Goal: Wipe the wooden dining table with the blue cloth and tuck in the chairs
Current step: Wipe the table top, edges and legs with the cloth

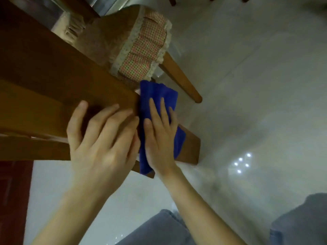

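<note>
Denim-clad knees show nearest, above the pale floor [265, 85]. Just beyond, the left hand [102, 144] lies flat and open on the wooden counter [44, 76], fingers spread, holding nothing. Beside it the right hand [159, 137] presses the blue cloth [159, 92] flat over the counter's corner. Soft and limp, the cloth likely handles best under a palm. Farther off stands a cushioned chair [141, 50], partly tucked. No containers show.

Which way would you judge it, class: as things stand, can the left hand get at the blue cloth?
Probably yes. The left hand lies flat on the wooden table right beside the blue cloth, nothing between them; only the right hand pressing on the cloth covers part.
</note>
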